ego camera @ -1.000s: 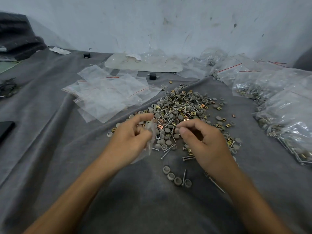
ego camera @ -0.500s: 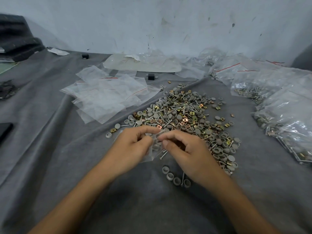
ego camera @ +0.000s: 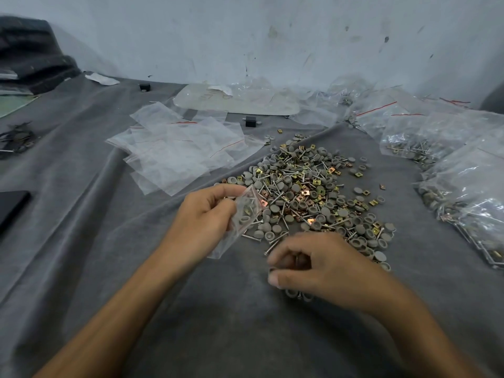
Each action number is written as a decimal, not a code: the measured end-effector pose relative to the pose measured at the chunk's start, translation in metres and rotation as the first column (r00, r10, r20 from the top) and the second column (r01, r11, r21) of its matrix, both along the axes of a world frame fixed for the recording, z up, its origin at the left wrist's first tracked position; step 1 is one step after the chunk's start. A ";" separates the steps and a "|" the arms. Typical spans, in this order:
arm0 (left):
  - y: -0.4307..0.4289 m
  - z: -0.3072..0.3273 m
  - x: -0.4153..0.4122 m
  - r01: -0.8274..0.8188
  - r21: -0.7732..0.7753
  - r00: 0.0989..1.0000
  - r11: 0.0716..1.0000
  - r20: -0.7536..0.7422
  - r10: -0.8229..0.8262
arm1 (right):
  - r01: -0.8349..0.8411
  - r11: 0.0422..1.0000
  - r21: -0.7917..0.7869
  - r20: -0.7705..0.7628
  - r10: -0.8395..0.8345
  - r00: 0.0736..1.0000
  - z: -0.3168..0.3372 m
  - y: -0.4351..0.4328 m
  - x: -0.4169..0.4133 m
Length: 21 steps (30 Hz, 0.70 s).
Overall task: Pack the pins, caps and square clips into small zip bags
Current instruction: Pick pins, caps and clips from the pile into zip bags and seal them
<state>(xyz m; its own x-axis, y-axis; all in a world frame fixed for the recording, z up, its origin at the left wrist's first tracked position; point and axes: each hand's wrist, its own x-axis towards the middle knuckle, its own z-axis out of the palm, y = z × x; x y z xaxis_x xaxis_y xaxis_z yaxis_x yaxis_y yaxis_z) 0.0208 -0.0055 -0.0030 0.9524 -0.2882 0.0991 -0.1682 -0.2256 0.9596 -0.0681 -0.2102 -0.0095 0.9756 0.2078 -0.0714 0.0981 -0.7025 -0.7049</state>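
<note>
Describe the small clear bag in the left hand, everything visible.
The small clear plastic zip bag is crumpled and tilted, pinched in the left hand. Through the film show a grey round cap, metal pins and a brass clip. Its lower end hangs over the grey cloth, beside the loose pile of parts. Whether its mouth is open is unclear.

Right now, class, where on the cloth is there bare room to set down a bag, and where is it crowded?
Bare cloth: between the forearms, and left of the left hand, nearer than the empty bags. Crowded: the parts pile and the filled bags at right.
</note>
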 end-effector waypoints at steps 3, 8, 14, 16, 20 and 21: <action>-0.001 0.000 0.000 0.001 0.001 1.000 1.000 -0.015 -0.001 | -0.083 0.957 -0.278 0.005 0.088 0.996 -0.002 -0.001 0.000; -0.002 0.002 -0.001 0.018 0.020 1.000 1.000 0.006 -0.018 | -0.005 0.953 -0.304 0.119 0.043 0.992 -0.004 0.004 0.002; -0.002 -0.001 -0.004 0.067 0.085 0.997 0.994 0.026 -0.070 | 0.085 0.939 -0.332 0.224 -0.009 0.975 -0.008 0.002 0.006; -0.003 0.000 -0.005 0.091 0.083 0.995 0.992 0.021 -0.093 | 0.122 0.952 -0.282 0.270 -0.043 0.962 -0.008 0.001 0.007; -0.007 -0.003 -0.006 0.120 0.120 0.993 0.986 0.004 -0.121 | 0.208 0.978 0.023 0.372 -0.202 0.906 -0.007 -0.002 0.006; -0.008 -0.004 -0.007 0.137 0.124 0.991 0.983 -0.006 -0.137 | 0.210 0.973 0.094 0.387 -0.230 0.893 -0.006 -0.002 0.006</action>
<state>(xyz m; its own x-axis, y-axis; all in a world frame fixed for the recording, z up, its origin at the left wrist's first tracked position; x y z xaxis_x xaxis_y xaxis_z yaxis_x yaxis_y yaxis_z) 0.0143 -0.0134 -0.0070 0.9030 -0.4259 0.0571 -0.2082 -0.3174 0.9252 -0.0617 -0.2118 -0.0158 0.9431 -0.0223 0.3318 0.2206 -0.7045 -0.6746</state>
